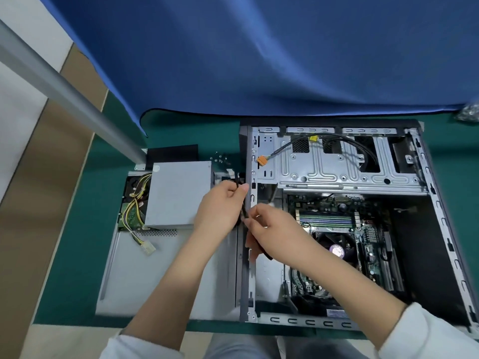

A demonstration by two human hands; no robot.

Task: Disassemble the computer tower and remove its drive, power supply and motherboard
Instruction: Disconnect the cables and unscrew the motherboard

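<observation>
Head view: left hand [220, 206] and right hand [269, 229] both pinch a black cable [243, 211] (taut between them) — likely freeing it from the tower [334, 320].

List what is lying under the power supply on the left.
The power supply rests on the removed grey side panel, and partly over a drive showing green circuit board. Its yellow-black wires cross that drive. The rest of the drive is hidden.

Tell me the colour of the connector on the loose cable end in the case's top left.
Orange connector, seen in the head view.
</observation>
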